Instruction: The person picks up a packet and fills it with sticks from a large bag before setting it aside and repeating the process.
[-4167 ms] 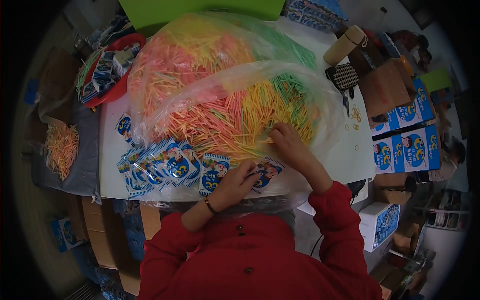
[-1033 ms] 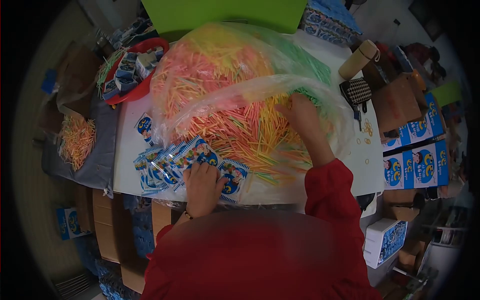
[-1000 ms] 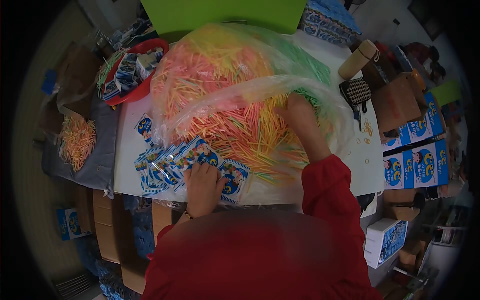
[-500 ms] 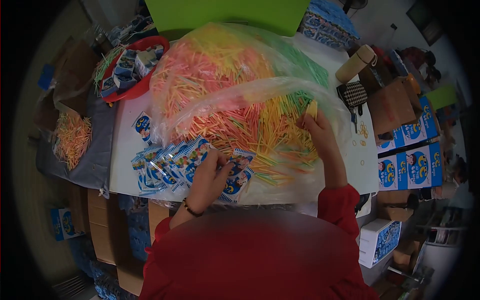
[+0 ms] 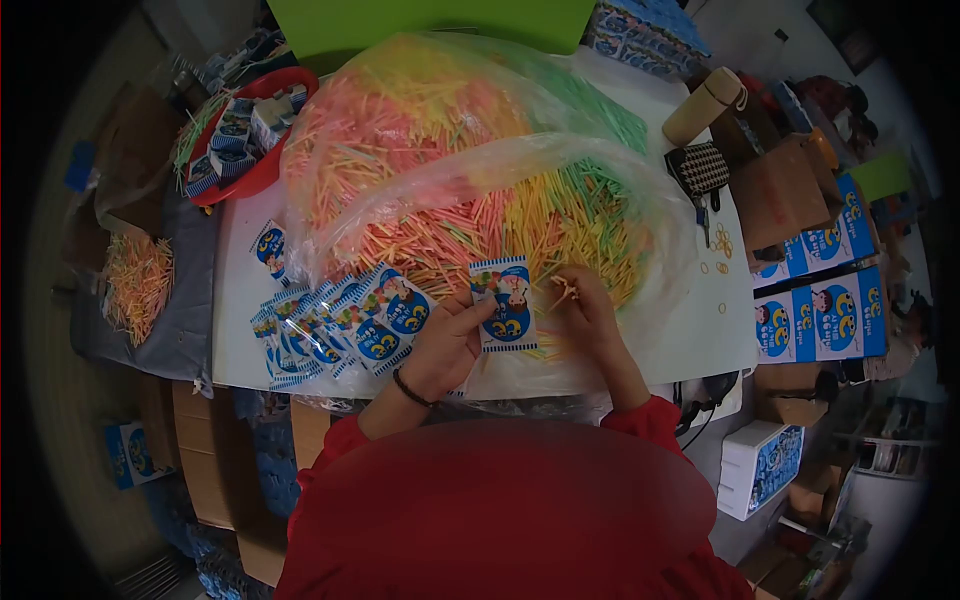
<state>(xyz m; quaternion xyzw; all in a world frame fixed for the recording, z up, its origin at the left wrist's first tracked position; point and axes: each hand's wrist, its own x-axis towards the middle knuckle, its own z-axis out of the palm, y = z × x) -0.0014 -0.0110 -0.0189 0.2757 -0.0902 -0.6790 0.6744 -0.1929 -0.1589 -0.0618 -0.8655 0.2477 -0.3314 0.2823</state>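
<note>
Between the thumb and fingers of my left hand (image 5: pixel 448 340) is a small blue and white packet (image 5: pixel 505 305), held upright in front of the sticks. My right hand (image 5: pixel 588 315), slightly blurred, pinches a few thin pale sticks (image 5: pixel 564 289) just right of the packet. A large clear plastic bag (image 5: pixel 330 215) lies open on the table, full of pink, yellow and green sticks (image 5: pixel 465 225). Overlapping blue and white packets (image 5: pixel 350 325) lie left of my left hand, and a single packet (image 5: pixel 270 248) lies above them.
A red basin (image 5: pixel 262 178) with small packets stands at the back left of the white table (image 5: pixel 237 300). More sticks (image 5: pixel 138 288) lie on grey cloth at left. A beige bottle (image 5: pixel 704 107), checkered pouch (image 5: pixel 698 169) and rubber bands (image 5: pixel 722 240) are at right. Blue boxes (image 5: pixel 840 320) stand beyond.
My left hand has lifted a packet upright and moved right. My right hand has come down and left from the bag's right side, with sticks in its fingers. The view has shifted slightly.
</note>
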